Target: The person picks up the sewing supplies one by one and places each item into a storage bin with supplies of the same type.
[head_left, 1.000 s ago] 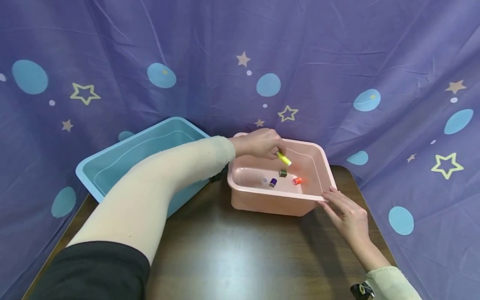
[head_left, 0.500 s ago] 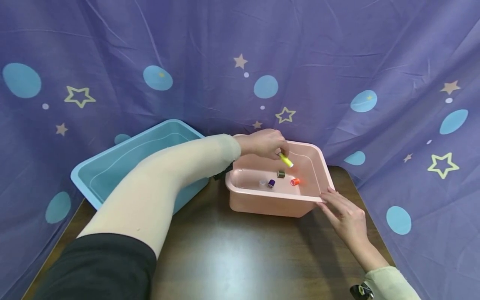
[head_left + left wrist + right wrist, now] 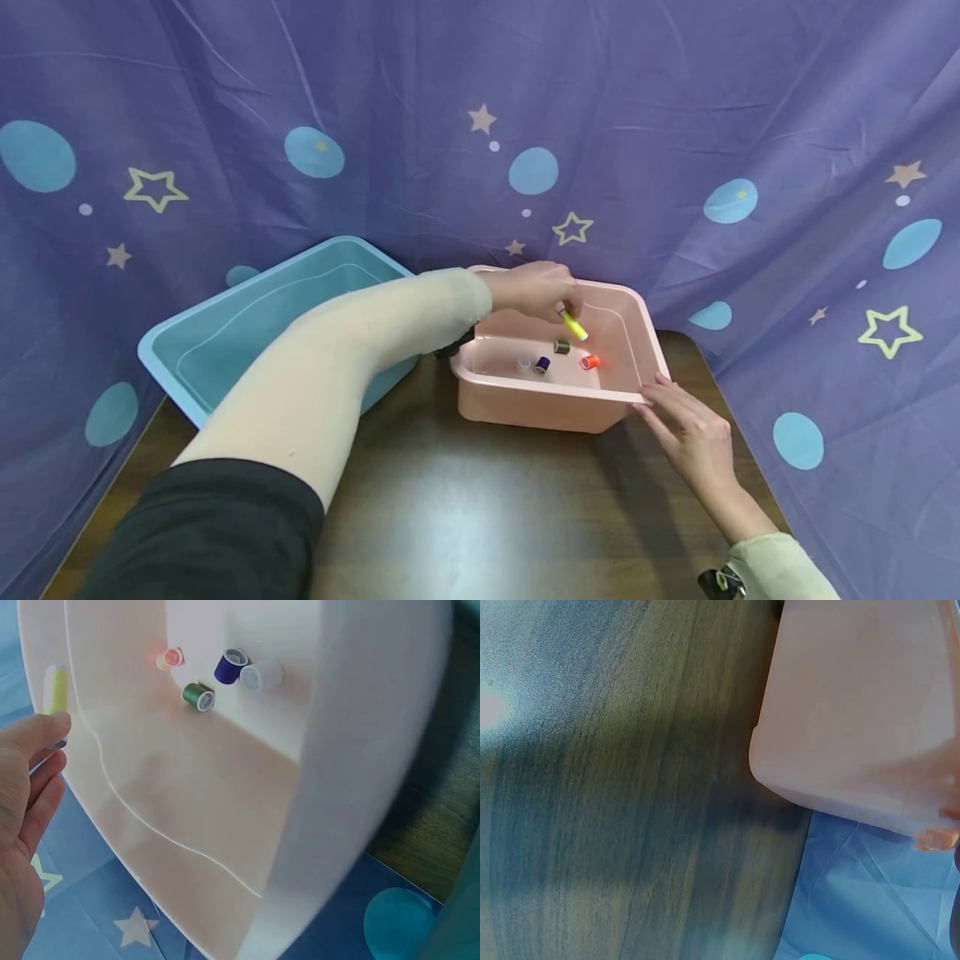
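Note:
A pink plastic bin (image 3: 528,406) stands at the back of the table. Over its far side, my left hand (image 3: 542,290) pinches a slim yellow tube (image 3: 574,326) with a white end between thumb and fingers, slanting down to the right. On the bin's floor lie several thread spools: a green one (image 3: 198,697), a purple one (image 3: 231,666), an orange-red one (image 3: 590,362) and a white one (image 3: 262,676). My right hand (image 3: 693,433) grips the rim at the bin's near right corner, thumb on the outer side; in the right wrist view only bits of fingers (image 3: 936,838) show.
Left of the pink bin stands a blue bin (image 3: 247,321), partly hidden behind my left sleeve (image 3: 352,333). A brown wooden table (image 3: 480,508) lies under both. Close behind rises a purple curtain (image 3: 420,125) with stars and blue dots.
My left hand with the yellow tube has shifted slightly to the right over the pink bin. The right hand stays at the rim, and the spools lie as before.

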Tool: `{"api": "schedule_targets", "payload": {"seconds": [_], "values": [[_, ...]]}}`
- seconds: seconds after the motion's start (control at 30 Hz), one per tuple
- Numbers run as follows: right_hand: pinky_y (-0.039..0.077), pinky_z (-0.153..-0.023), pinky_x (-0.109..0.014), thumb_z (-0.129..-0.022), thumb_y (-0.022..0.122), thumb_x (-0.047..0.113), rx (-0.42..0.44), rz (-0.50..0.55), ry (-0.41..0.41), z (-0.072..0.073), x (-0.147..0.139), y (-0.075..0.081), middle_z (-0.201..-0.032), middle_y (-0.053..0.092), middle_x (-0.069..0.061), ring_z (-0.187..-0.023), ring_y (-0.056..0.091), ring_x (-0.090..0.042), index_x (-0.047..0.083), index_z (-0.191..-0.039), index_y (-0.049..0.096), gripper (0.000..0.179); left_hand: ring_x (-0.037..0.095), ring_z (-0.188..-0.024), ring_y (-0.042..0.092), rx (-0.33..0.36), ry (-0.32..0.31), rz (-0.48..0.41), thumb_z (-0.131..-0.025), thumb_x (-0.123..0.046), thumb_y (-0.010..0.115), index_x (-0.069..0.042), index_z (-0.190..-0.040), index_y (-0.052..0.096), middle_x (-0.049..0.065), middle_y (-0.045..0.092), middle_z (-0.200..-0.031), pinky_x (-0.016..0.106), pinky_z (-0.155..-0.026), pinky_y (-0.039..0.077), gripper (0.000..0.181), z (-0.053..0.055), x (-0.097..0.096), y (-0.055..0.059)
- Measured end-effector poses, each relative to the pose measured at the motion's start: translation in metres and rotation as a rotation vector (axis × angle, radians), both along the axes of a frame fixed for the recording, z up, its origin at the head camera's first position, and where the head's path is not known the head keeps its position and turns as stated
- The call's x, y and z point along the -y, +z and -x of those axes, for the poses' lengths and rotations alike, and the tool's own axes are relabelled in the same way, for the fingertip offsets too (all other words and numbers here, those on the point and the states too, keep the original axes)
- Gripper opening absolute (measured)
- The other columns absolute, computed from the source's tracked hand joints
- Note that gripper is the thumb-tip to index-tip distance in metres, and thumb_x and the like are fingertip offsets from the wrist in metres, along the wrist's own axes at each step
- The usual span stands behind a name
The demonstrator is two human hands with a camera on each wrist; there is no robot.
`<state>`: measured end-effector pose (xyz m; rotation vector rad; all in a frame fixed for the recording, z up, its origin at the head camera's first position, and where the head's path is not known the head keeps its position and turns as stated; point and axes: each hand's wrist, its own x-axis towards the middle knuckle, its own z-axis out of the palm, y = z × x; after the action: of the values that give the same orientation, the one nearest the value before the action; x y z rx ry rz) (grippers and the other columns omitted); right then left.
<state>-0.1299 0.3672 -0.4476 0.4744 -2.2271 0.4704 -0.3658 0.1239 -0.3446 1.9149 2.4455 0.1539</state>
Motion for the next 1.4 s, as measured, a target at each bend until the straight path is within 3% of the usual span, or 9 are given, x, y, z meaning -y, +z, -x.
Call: {"api": "schedule_targets", "payload": {"seconds": [0.2,0.4,0.63,0.8,0.93,1.1,1.4], "values": [[0.033,-0.112,-0.007,-0.104,0.065,0.052,-0.001,0.002,0.010,0.000,0.001,-0.002,-0.109,0.081,-0.015,-0.103,0.077,-0.041,0.007,-0.107,0.084,0.049,0.017,-0.098,0.072,0.004,0.004,0.013,-0.092,-0.017,0.081,-0.019,-0.104,0.083,-0.005,0.080,-0.105,0.035,-0.091,0.055,0.012,-0.001,0.000,-0.004],[0.033,-0.112,-0.006,-0.104,0.065,0.051,0.010,-0.002,0.021,0.001,0.003,-0.003,-0.112,0.080,-0.015,-0.104,0.077,-0.041,0.007,-0.108,0.084,0.048,0.018,-0.107,0.074,0.003,0.002,0.019,-0.091,-0.016,0.081,-0.016,-0.115,0.082,-0.003,0.080,-0.114,0.036,-0.097,0.056,0.023,0.002,0.003,-0.009],[0.033,-0.112,-0.006,-0.105,0.063,0.053,-0.004,0.005,0.021,0.001,0.007,-0.003,-0.110,0.080,-0.016,-0.103,0.077,-0.041,0.007,-0.107,0.084,0.051,0.017,-0.114,0.073,0.002,0.010,0.037,-0.092,-0.018,0.080,-0.016,-0.120,0.081,-0.003,0.080,-0.119,0.035,-0.102,0.055,0.028,-0.002,0.009,-0.008],[0.034,-0.112,-0.007,-0.105,0.065,0.052,-0.004,0.006,0.025,0.000,0.008,-0.003,-0.109,0.081,-0.015,-0.104,0.077,-0.042,0.006,-0.107,0.084,0.049,0.015,-0.117,0.072,0.063,0.022,0.022,-0.095,-0.018,0.081,-0.014,-0.123,0.081,-0.002,0.079,-0.123,0.032,-0.103,0.055,0.028,-0.005,0.015,-0.006],[0.035,-0.113,-0.008,-0.105,0.065,0.051,-0.006,0.008,0.025,-0.001,0.007,-0.004,-0.109,0.081,-0.013,-0.104,0.077,-0.042,0.006,-0.107,0.084,0.049,0.016,-0.118,0.072,0.109,0.039,-0.010,-0.096,-0.017,0.081,-0.013,-0.124,0.081,-0.001,0.079,-0.124,0.031,-0.103,0.055,0.028,-0.007,0.023,-0.003],[0.033,-0.112,-0.007,-0.104,0.065,0.052,-0.015,0.004,0.013,-0.001,0.005,-0.004,-0.111,0.081,-0.015,-0.102,0.077,-0.042,0.007,-0.107,0.084,0.049,0.018,-0.118,0.072,0.097,0.039,-0.042,-0.096,-0.017,0.081,-0.013,-0.124,0.080,0.001,0.079,-0.124,0.031,-0.104,0.054,0.029,-0.012,0.032,0.005],[0.033,-0.111,-0.005,-0.104,0.064,0.055,-0.013,0.004,0.006,0.000,0.000,-0.001,-0.110,0.081,-0.015,-0.102,0.077,-0.043,0.007,-0.107,0.084,0.053,0.020,-0.117,0.073,0.104,0.078,-0.024,-0.098,-0.022,0.079,-0.014,-0.127,0.080,0.000,0.078,-0.125,0.033,-0.104,0.055,0.030,-0.027,0.047,0.020]]}}
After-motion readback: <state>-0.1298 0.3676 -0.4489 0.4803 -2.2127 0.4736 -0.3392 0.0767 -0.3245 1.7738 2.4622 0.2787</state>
